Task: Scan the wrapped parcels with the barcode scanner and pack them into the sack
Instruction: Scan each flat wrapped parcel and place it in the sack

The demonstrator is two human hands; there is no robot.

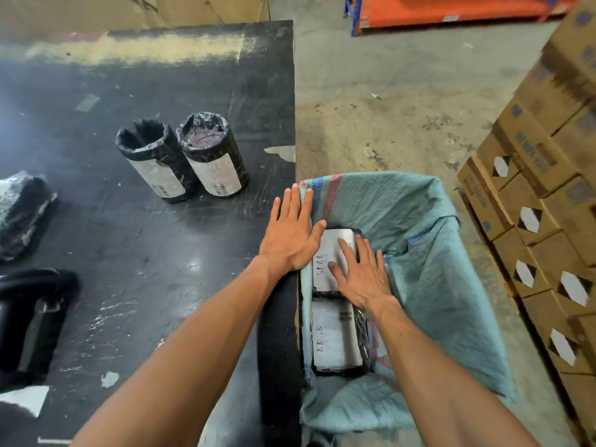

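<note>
Right hand (361, 272) flat, fingers (346, 253) straight and spread, pressing far parcel (333, 253) down into sack (435, 253), likely to seat it beside near parcel (337, 337). Left hand (292, 233) open, fingers wide, pinning sack rim against desk (129, 253) edge to keep mouth open. Two upright rolls (182, 156) waiting on desk.

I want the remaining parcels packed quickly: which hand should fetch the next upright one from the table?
Probably the left hand: it lies open at the table edge, nearest the upright parcels. The right hand is over the sack.
</note>
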